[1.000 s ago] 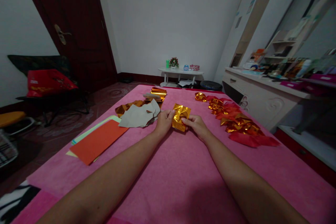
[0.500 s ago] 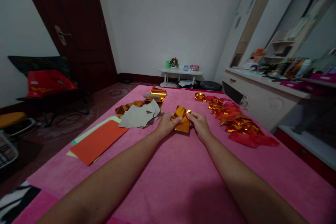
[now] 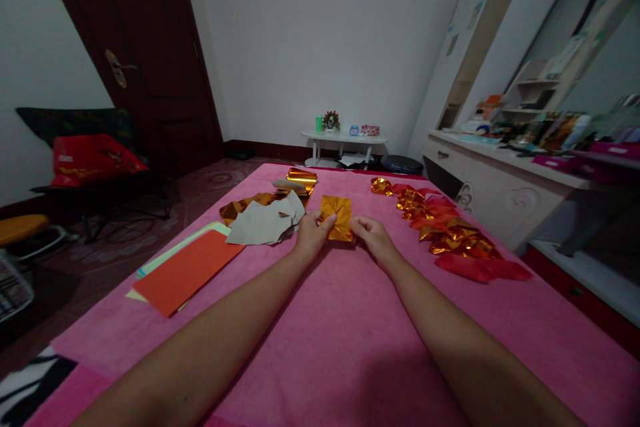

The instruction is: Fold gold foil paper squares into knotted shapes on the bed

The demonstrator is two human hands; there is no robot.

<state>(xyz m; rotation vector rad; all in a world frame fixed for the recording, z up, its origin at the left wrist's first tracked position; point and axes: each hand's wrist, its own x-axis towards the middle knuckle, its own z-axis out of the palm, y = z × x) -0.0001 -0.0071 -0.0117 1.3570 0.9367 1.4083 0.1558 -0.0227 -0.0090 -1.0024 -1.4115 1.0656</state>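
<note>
Gold foil square [image 3: 341,215] is front and centre, between the two hands over the pink cloth [image 3: 320,333]; can't tell whether its lower edge rests on the cloth or sits just above it. Left hand [image 3: 311,235] grasps it at the left edge: thumb flat on the near face, other fingers mostly hidden behind, so probably that side is the anchor. Right hand [image 3: 373,233] has thumb and forefinger drawn together at the right edge; can't tell if foil is pinched between them or only touched. My read: thin sheet, so both sides get support to keep it flat and tipped toward the wearer. Loose stuff is split either side, likely to leave the middle as working space. Left: orange paper [image 3: 190,270] on top of paler sheets, torn-looking grey paper [image 3: 263,221], and a shiny gold roll [image 3: 302,177] at the far end, probably flat stock. Right: crumpled gold pieces [image 3: 457,238] and red pieces [image 3: 483,268] in a line running away from the wearer, presumably kept apart so they don't get squashed. Foil itself: roughly square, duller than the roll, creases fanning out from near the middle, edges fairly straight, looks layered, though the layer count isn't readable. Back face hidden.
</note>
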